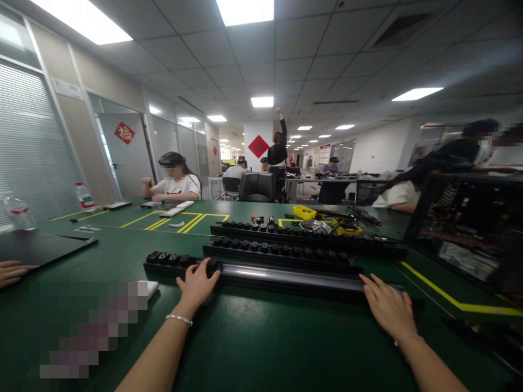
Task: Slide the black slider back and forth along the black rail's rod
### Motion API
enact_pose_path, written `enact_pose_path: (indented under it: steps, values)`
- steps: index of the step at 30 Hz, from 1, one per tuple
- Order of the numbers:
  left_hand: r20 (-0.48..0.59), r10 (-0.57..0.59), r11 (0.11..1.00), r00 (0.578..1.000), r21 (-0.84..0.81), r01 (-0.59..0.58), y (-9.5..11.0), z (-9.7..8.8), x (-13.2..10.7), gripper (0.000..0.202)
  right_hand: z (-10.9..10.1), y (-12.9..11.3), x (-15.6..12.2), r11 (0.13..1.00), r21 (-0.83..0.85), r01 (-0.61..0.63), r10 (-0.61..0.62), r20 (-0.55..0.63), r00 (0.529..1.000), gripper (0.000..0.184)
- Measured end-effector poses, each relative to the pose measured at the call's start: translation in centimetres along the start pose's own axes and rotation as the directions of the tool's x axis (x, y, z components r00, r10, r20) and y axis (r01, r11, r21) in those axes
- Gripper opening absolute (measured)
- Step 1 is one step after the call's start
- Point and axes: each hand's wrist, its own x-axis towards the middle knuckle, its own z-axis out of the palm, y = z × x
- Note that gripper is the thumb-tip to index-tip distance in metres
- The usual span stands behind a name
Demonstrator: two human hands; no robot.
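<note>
A long black power strip point(286, 279) lies across the green table in front of me. Black socket modules point(174, 260) show along its left part, and a smooth shiny cover spans the rest. My left hand point(198, 286) grips the strip where the modules meet the cover, fingertips on a module. Over the strip's right part, my right hand point(388, 307) holds it with the fingers across its top, partly hiding that end. Just behind lie a second black strip point(281, 251) and a longer third one point(368, 246), both with rows of exposed modules.
Yellow bins point(304, 212) and a metal bowl point(314, 226) stand behind the strips. At right is an open black case point(461, 239). Another person's hand point(14, 272) rests by a dark panel point(53, 247) at left. A person in white point(174, 185) sits across the table.
</note>
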Motion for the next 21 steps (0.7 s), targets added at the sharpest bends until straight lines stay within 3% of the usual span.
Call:
enact_pose_path:
  steps: [21]
  values:
    - [-0.03,0.043,0.998,0.999,0.057,-0.042,0.53,0.14,-0.53,0.055,-0.03,-0.1,-0.06,1.0,-0.013,0.003,-0.003,-0.007,1.0,0.06]
